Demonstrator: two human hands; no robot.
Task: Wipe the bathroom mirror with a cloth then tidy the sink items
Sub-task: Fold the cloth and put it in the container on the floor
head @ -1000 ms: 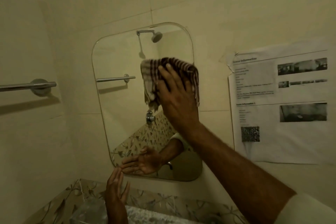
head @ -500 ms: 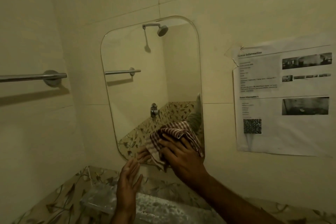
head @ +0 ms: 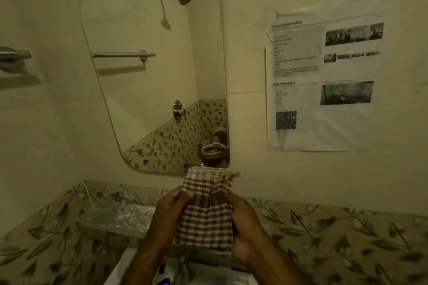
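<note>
A rounded mirror [head: 148, 71] hangs on the cream wall, reflecting a shower head and a towel bar. Below its lower right corner I hold a brown-and-white checked cloth [head: 205, 217] upright in front of me, off the glass. My left hand [head: 170, 210] grips the cloth's left edge and my right hand [head: 243, 227] grips its right edge. The cloth's reflection shows in the mirror's bottom right corner. A white sink rim [head: 120, 268] sits at the bottom edge, with blurred items in it that I cannot make out.
A glass shelf [head: 115, 215] sticks out from the leaf-patterned tile band under the mirror. A printed paper sheet [head: 324, 81] is stuck on the wall to the right. A metal towel bar end [head: 14, 55] shows at the far left.
My right hand has drawn the cloth down off the mirror. My left hand, open before, has come up and taken the cloth's other side. The view has tilted down.
</note>
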